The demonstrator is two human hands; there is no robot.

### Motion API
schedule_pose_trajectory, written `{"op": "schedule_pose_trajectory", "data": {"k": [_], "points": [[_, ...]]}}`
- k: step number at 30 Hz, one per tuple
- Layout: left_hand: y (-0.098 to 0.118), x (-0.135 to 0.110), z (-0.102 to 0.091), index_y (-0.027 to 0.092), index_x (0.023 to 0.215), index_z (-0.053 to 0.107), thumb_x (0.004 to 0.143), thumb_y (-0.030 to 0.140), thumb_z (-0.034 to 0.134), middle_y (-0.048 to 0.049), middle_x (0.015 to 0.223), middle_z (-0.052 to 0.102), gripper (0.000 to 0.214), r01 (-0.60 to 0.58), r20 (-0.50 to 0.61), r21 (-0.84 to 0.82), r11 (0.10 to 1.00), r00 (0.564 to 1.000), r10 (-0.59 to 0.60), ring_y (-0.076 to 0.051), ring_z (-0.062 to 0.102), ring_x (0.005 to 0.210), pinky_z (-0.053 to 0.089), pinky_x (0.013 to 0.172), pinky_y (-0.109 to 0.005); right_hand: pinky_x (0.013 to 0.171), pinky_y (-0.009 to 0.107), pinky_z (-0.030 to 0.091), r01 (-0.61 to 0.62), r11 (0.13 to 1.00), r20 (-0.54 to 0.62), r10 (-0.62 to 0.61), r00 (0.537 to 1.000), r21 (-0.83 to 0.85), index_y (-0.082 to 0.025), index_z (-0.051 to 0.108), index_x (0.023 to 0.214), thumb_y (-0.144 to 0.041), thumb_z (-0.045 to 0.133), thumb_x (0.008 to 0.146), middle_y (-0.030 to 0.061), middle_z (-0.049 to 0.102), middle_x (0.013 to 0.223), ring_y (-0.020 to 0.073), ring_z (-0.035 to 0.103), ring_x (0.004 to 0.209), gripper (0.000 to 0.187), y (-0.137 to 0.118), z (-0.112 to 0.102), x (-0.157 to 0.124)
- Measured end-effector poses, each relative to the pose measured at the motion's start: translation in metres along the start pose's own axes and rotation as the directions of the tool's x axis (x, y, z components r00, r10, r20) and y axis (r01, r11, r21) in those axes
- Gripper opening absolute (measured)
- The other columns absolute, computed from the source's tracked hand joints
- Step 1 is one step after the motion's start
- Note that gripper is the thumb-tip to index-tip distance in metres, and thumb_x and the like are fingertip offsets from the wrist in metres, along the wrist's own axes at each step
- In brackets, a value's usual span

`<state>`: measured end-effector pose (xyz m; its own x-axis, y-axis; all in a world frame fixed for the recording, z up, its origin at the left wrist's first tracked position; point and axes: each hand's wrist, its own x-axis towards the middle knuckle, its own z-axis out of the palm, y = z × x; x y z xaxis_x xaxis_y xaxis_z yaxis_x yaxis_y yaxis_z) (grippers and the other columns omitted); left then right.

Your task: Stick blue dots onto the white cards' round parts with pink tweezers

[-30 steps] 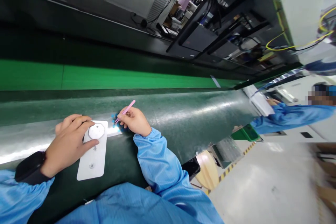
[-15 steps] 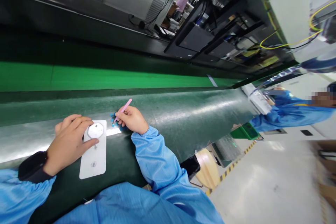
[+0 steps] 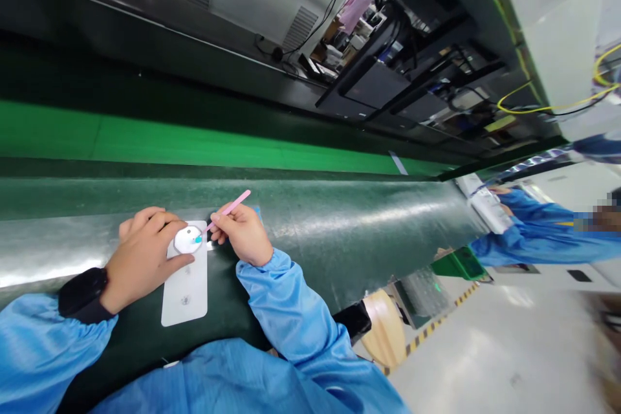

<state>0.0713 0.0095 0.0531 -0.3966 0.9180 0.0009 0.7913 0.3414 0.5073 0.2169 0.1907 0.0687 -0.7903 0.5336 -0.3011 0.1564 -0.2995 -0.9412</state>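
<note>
**Changed from the previous frame:** the tip of my pink tweezers [image 3: 228,210] had gone from the blue scraps beside the white card [image 3: 184,288] to the edge of the white disc [image 3: 187,240]. A small blue piece [image 3: 198,240] now showed on the disc, right at the tip.

**Grip, right:** my right hand [image 3: 242,234] pinched the tweezers between thumb and fingers, pen-fashion. The tweezers' arms looked closed at the tip, though whether they held the blue piece was too small to tell.

**Grip, left:** my left hand [image 3: 143,260] was curved over the disc, thumb at its lower side, fingers at its upper side, pinning it. A black wristband [image 3: 82,295] sat on that wrist.

**Item location:** the disc lay on the upper end of the card, touching it, between my two hands.

**Surface:** the card lay on a dark green belt [image 3: 339,220], with a bright green strip [image 3: 194,149] beyond the card.

**Room:** well right of the card, a co-worker's blue sleeve [image 3: 528,239] and a green bin [image 3: 458,264]; nearer, a stool [image 3: 385,330]. Far beyond the card ran a yellow cable [image 3: 548,107].
</note>
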Motion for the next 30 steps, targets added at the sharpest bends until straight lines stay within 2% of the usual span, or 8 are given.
{"op": "schedule_pose_trajectory", "data": {"k": [6, 14, 19, 30], "points": [[0.003, -0.002, 0.003, 0.031, 0.123, 0.083, 0.088, 0.057, 0.071, -0.0154, 0.132, 0.077, 0.046, -0.015, -0.002, 0.034, 0.999, 1.0, 0.015, -0.05, 0.057, 0.14, 0.052, 0.108, -0.068, 0.046, 0.02, 0.051, -0.105, 0.993, -0.073, 0.1, 0.992, -0.057, -0.02, 0.062, 0.076, -0.04, 0.089, 0.083, -0.0004, 0.069, 0.064, 0.0124, 0.064, 0.051, 0.035, 0.001, 0.009, 0.002], [-0.003, -0.003, 0.0, 0.033, 0.123, 0.083, 0.091, 0.064, 0.07, -0.0146, 0.129, 0.076, 0.046, -0.059, -0.033, 0.047, 0.997, 0.998, 0.061, -0.048, 0.057, 0.137, 0.053, 0.106, -0.066, 0.051, 0.019, 0.053, -0.157, 0.976, -0.096, 0.144, 0.985, -0.148, -0.018, 0.064, 0.08, -0.025, 0.082, 0.096, -0.0001, 0.071, 0.067, 0.0126, 0.068, 0.056, 0.026, -0.006, 0.014, -0.002], [-0.005, -0.004, 0.0, 0.033, 0.124, 0.082, 0.092, 0.066, 0.068, -0.014, 0.128, 0.076, 0.048, -0.073, -0.05, 0.05, 0.996, 0.996, 0.076, -0.047, 0.058, 0.135, 0.053, 0.105, -0.065, 0.05, 0.019, 0.052, -0.167, 0.971, -0.111, 0.15, 0.982, -0.172, -0.018, 0.065, 0.081, -0.019, 0.078, 0.099, -0.0008, 0.071, 0.066, 0.0124, 0.068, 0.055, 0.021, -0.011, 0.017, -0.003], [-0.004, -0.004, 0.0, 0.034, 0.123, 0.083, 0.09, 0.063, 0.071, -0.0139, 0.129, 0.076, 0.046, -0.042, -0.04, 0.054, 0.998, 0.998, 0.044, -0.047, 0.057, 0.138, 0.052, 0.106, -0.065, 0.05, 0.019, 0.053, -0.186, 0.966, -0.119, 0.166, 0.979, -0.178, -0.018, 0.066, 0.082, -0.017, 0.077, 0.099, -0.001, 0.069, 0.064, 0.013, 0.067, 0.054, 0.021, -0.011, 0.018, -0.003]]}}
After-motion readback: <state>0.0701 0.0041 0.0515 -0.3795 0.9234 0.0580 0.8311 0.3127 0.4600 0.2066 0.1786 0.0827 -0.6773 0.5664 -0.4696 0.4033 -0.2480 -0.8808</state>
